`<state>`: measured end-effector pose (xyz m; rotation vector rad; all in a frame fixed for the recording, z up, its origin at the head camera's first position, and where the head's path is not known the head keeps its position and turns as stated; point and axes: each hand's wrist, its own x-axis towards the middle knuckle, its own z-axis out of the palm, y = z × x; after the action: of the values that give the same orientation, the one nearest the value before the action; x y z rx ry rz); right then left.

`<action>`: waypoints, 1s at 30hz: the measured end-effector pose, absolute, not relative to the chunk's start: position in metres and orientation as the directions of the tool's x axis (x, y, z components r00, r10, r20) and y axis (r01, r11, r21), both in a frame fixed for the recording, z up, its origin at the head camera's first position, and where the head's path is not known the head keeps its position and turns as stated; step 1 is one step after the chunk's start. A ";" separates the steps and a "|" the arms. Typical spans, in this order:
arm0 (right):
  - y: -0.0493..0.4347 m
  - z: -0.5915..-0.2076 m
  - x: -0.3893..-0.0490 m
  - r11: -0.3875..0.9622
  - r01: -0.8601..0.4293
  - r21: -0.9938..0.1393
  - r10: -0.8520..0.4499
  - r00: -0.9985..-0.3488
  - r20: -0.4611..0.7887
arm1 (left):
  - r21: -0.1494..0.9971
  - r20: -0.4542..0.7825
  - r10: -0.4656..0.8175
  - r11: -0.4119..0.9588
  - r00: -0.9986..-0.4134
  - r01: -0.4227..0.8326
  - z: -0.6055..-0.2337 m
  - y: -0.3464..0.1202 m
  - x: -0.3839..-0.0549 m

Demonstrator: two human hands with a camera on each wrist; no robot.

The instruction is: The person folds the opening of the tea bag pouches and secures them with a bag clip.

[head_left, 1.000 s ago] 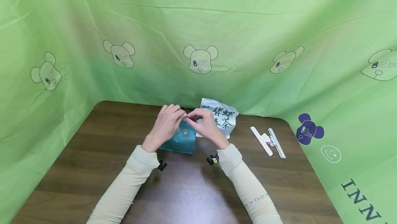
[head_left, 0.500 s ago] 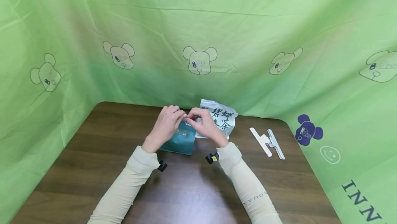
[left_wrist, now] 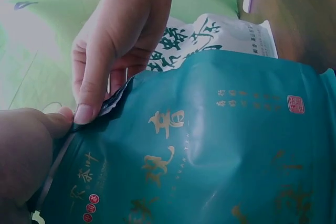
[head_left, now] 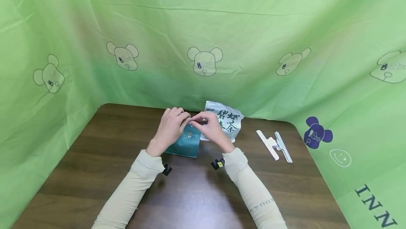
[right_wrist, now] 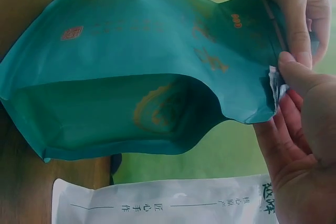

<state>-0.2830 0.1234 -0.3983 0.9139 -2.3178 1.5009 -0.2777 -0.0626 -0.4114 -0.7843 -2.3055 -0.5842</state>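
Observation:
A teal tea bag [head_left: 185,143] with gold lettering stands at the back of the table, its top edge between my two hands. My left hand [head_left: 171,125] pinches the left part of that edge. Right beside it, my right hand [head_left: 209,127] pinches the edge with thumb and fingers, the fingertips of both hands nearly meeting. Seen from the left wrist, the bag's front [left_wrist: 210,129] bulges below the gripped top, and a strip of silvery lining [left_wrist: 113,103] shows at the mouth. The right wrist view shows the bag's folded base [right_wrist: 94,114].
A white tea bag [head_left: 229,123] with dark green characters stands just behind and right of my right hand. Farther right lie long pale clips [head_left: 268,145] on the wooden table [head_left: 190,193]. A green printed cloth [head_left: 158,88] hangs around the table's back and sides.

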 end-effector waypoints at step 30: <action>0.130 -0.411 -0.276 0.258 -0.613 -0.747 -0.349 -0.780 0.519 | 0.248 0.666 0.366 0.714 -0.650 0.655 -0.410 -0.061 -0.275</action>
<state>-0.2759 0.1300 -0.4111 0.8944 -2.2818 1.5326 -0.2752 -0.0610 -0.4099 -0.7734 -2.3247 -0.6402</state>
